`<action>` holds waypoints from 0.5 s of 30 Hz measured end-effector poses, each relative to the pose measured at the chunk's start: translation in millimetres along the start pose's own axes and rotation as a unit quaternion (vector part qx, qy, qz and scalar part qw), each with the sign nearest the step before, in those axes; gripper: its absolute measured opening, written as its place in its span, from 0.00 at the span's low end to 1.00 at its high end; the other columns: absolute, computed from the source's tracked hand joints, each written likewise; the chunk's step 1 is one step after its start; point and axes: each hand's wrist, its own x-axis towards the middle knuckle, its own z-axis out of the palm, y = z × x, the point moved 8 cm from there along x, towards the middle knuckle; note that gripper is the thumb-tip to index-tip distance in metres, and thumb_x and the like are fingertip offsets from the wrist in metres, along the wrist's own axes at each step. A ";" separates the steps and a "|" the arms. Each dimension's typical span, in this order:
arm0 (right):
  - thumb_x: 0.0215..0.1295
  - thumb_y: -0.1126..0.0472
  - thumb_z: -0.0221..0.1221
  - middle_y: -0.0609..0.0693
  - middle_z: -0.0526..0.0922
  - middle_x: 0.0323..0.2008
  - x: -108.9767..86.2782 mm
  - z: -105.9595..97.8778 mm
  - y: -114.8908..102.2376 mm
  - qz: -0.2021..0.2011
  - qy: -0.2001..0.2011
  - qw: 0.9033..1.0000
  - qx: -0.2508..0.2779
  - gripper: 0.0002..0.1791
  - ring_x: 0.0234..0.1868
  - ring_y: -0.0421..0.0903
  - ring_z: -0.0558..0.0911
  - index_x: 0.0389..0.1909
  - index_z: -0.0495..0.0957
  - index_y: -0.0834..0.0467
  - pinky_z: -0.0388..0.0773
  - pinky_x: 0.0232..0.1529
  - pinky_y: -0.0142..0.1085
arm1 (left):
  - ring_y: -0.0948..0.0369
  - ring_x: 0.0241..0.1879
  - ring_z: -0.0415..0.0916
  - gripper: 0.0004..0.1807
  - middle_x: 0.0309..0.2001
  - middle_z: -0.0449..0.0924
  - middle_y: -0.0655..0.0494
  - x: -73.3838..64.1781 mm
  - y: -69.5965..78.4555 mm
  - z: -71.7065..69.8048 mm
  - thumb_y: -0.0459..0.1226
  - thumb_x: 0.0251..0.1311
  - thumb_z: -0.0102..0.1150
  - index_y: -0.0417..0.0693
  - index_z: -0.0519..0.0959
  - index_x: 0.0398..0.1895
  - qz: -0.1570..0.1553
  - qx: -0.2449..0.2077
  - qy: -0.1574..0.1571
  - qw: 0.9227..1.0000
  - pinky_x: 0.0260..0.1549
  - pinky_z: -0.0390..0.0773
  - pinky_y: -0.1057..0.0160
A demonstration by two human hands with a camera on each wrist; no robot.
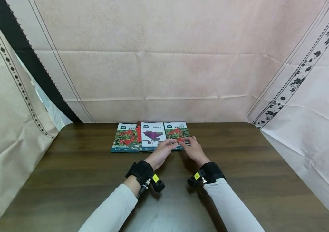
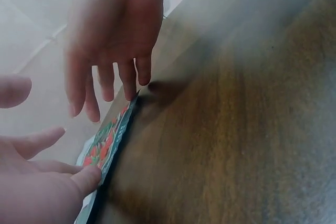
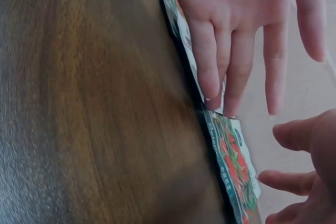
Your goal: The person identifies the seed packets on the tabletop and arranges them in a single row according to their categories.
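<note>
A row of flat seed packets lies along the far side of the table. The left packet [image 1: 125,138] and the right packet [image 1: 176,131] picture red flowers, and the middle packet [image 1: 152,129] a purple one. My left hand [image 1: 161,154] reaches across the lower seam between the middle and right packets, fingers extended and fingertips over the right packet. Over that packet's right side is my right hand [image 1: 194,151], its fingers spread and slightly bent. Neither hand grips anything. In the right wrist view, left fingertips [image 3: 212,90] rest right at the packet's edge.
Another red-flowered packet [image 1: 139,132] is partly covered between the left and middle ones. The brown wooden table [image 1: 80,180] ends just behind the row, where a pale patterned cloth [image 1: 164,77] hangs. More cloth [image 1: 312,145] hangs at the right side.
</note>
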 end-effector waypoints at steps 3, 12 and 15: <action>0.66 0.45 0.48 0.61 0.44 0.71 0.9 -0.4 0.7 0.000 0.005 1.000 -0.001 0.26 0.68 0.60 0.56 0.58 0.66 0.58 0.56 0.63 0.57 | 0.54 0.65 0.57 0.25 0.63 0.63 0.53 -0.1 0.0 -2.0 0.47 0.65 0.47 0.47 0.65 0.62 -0.001 0.026 0.012 1.000 0.64 0.55 0.48; 0.66 0.47 0.49 0.56 0.61 0.62 3.1 0.7 0.2 -0.019 0.007 1.000 -0.006 0.25 0.62 0.55 0.65 0.57 0.67 0.59 0.64 0.59 0.53 | 0.54 0.62 0.61 0.26 0.61 0.66 0.54 -1.3 2.6 -3.7 0.52 0.63 0.48 0.50 0.66 0.61 0.001 0.091 0.029 0.995 0.60 0.60 0.48; 0.66 0.46 0.49 0.56 0.60 0.63 1.7 2.7 -0.6 -0.015 -0.001 1.000 -0.002 0.27 0.62 0.56 0.64 0.58 0.66 0.59 0.62 0.60 0.54 | 0.54 0.61 0.62 0.26 0.61 0.67 0.54 -1.3 3.0 -5.2 0.53 0.62 0.48 0.52 0.68 0.59 0.001 0.097 0.037 0.995 0.59 0.61 0.48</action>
